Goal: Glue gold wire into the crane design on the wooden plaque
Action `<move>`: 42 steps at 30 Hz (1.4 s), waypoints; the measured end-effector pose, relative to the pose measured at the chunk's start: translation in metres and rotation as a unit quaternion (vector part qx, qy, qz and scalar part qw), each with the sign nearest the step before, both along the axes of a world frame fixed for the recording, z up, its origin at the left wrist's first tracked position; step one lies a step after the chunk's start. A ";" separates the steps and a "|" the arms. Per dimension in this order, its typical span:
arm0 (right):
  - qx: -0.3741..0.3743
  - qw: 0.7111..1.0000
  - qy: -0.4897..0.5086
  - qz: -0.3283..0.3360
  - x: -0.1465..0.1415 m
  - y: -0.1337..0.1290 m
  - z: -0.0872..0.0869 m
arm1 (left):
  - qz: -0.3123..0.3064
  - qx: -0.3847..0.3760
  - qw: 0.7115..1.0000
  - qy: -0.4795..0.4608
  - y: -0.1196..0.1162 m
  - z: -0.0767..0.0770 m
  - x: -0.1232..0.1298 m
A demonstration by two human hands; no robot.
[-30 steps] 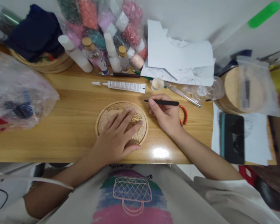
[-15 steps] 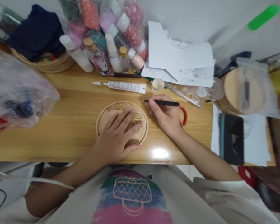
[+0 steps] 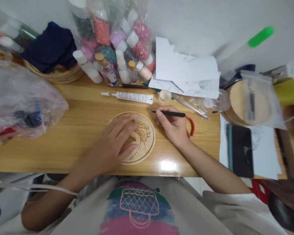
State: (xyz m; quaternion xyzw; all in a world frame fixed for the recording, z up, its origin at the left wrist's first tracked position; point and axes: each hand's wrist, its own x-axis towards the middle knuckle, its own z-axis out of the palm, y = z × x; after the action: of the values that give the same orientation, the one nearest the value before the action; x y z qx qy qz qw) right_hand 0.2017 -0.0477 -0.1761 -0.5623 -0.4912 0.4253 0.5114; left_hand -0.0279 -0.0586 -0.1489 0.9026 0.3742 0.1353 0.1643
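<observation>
A round wooden disc (image 3: 150,148) with a raised rim and fine carved lines lies on the table, with gold wire pieces (image 3: 144,131) on its right part. My left hand (image 3: 107,142), blurred by motion, is over the disc's left side with fingers stretched out; it covers that part, and whether it touches cannot be seen. Right of the disc, my right hand (image 3: 173,129) pinches a pair of black tweezers (image 3: 173,114), tips pointing left. A red curved handle (image 3: 192,125), perhaps of pliers, shows behind that hand.
A glue tube (image 3: 134,97) and a small clear cup (image 3: 165,95) lie beyond the disc. Bottles (image 3: 106,70) and papers (image 3: 188,68) stand or lie at the back. A plastic bag (image 3: 26,98) fills the left; a phone (image 3: 242,150) rests at right.
My left hand has slid left across the disc, uncovering the gold wire and more of the carved surface. My right hand keeps its grip on the tweezers. The view has tilted slightly.
</observation>
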 end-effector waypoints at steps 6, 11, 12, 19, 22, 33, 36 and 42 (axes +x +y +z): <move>-0.018 1.000 -0.010 -0.004 0.000 0.001 0.000 | 0.082 0.075 0.992 0.057 0.038 0.006 -0.022; -0.032 0.999 0.005 -0.008 0.000 0.001 0.000 | 0.051 0.057 0.997 0.032 0.065 0.003 -0.024; -0.031 0.999 0.006 -0.008 0.001 0.001 0.000 | 0.046 0.049 0.997 0.029 0.069 0.003 -0.023; -0.027 1.000 -0.008 -0.004 0.002 0.001 -0.003 | 0.038 0.026 0.999 0.021 0.078 -0.001 -0.019; -0.025 0.999 -0.021 -0.005 0.002 0.002 -0.004 | 0.034 0.025 0.999 0.009 0.078 -0.001 -0.020; 0.034 0.992 -0.119 -0.015 0.008 0.008 -0.006 | 0.052 0.051 0.989 -0.130 0.051 0.046 -0.018; 0.053 0.985 -0.165 0.004 0.016 0.007 0.006 | 0.053 0.046 0.982 -0.176 0.042 0.056 -0.016; 0.093 0.974 -0.204 -0.046 0.017 -0.031 0.032 | 0.020 0.032 0.974 -0.223 0.023 0.069 -0.024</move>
State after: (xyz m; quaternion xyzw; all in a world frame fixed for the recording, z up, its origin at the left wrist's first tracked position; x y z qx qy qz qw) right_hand 0.2190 -0.0783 -0.1439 -0.6095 -0.5959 0.2303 0.4695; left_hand -0.0516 -0.0356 -0.0797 0.8469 0.3411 0.3487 0.2118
